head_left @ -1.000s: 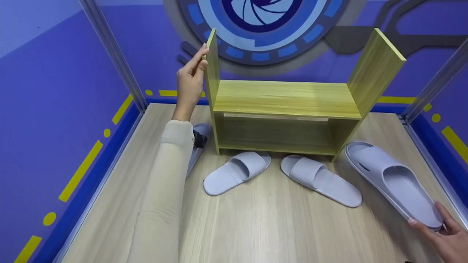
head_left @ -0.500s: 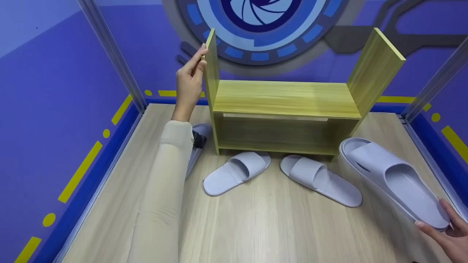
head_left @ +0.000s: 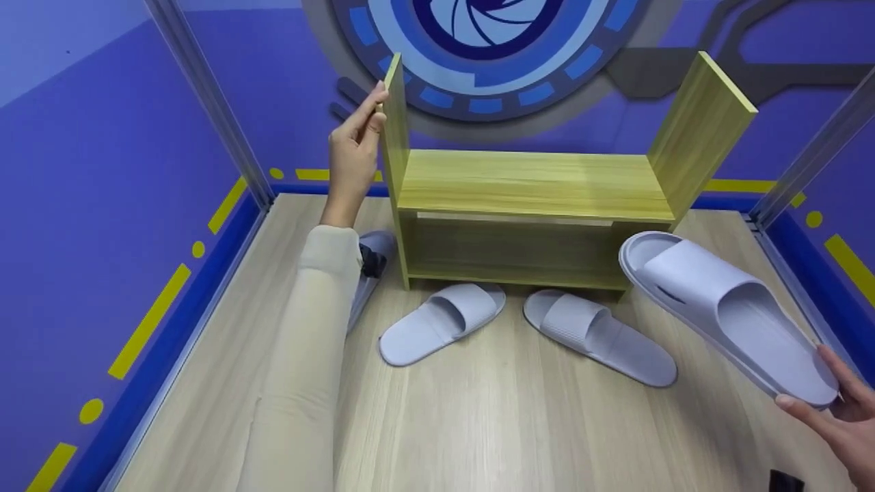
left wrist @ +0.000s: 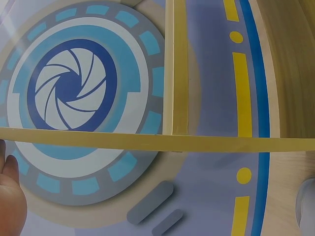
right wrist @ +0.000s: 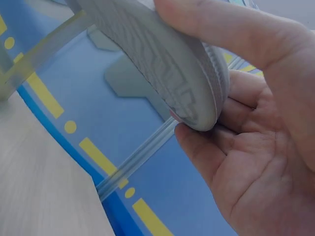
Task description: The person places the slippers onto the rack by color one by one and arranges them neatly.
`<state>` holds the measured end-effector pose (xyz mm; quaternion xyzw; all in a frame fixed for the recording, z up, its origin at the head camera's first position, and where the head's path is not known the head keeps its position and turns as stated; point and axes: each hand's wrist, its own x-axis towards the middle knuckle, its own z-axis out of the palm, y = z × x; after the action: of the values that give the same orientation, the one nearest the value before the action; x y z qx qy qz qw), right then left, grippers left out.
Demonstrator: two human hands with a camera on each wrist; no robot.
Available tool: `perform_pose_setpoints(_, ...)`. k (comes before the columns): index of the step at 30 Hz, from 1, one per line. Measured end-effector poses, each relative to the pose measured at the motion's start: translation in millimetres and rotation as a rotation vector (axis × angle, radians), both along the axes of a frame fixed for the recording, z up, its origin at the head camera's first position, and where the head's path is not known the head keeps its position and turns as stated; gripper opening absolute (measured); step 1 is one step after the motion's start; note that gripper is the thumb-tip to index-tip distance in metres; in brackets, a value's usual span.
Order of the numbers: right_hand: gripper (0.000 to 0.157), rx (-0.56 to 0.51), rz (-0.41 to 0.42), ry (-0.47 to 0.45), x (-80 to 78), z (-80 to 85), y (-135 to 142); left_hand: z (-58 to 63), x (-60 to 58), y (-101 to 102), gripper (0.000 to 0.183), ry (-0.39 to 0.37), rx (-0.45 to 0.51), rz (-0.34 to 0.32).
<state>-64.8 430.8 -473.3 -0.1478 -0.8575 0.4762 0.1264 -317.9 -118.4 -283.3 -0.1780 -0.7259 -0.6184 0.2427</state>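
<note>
In the head view, my left hand (head_left: 354, 150) pinches the upper edge of the left side panel of a wooden two-tier shelf (head_left: 533, 181). The left wrist view shows the panel's edge (left wrist: 147, 141) running across, with part of that hand at far left. My right hand (head_left: 837, 417) grips a light grey slide slipper (head_left: 724, 307) by its heel, toe toward the shelf's right side. The slipper is lifted and tilted; its patterned sole (right wrist: 152, 64) shows in the right wrist view, thumb on one side and fingers on the other.
Two more grey slippers, a left one (head_left: 441, 324) and a right one (head_left: 601, 335), lie on the wood-grain surface (head_left: 478, 424) before the shelf. Another slipper (head_left: 372, 253) is partly behind my left sleeve. Blue-purple walls (head_left: 137, 171) enclose the back and sides.
My right hand has raised the slipper off the surface, its toe moving up and left toward the shelf. The left hand stays on the panel.
</note>
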Motion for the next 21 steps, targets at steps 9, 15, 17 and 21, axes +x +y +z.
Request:
perform_pose_setpoints(9, 0.078, 0.024, 0.038, 0.006, -5.3, 12.8, -5, -0.5, -1.0, 0, 0.039, 0.01, 0.004, 0.005)
perform_pose_setpoints(15, 0.08, 0.046, 0.014, 0.06, -11.0, 19.4, -9, -0.3, -0.2, 0, 0.039, 0.006, -0.004, 0.017)
perform_pose_setpoints(17, 0.079, 0.039, 0.006, 0.041, -12.5, 20.3, -11, -0.3, -0.3, 0, 0.039, 0.002, 0.001, 0.014)
perform_pose_setpoints(21, 0.077, 0.028, -0.032, 0.035, -18.8, 21.5, -18, -0.9, -0.9, 0, 0.039, 0.006, 0.0, 0.016)
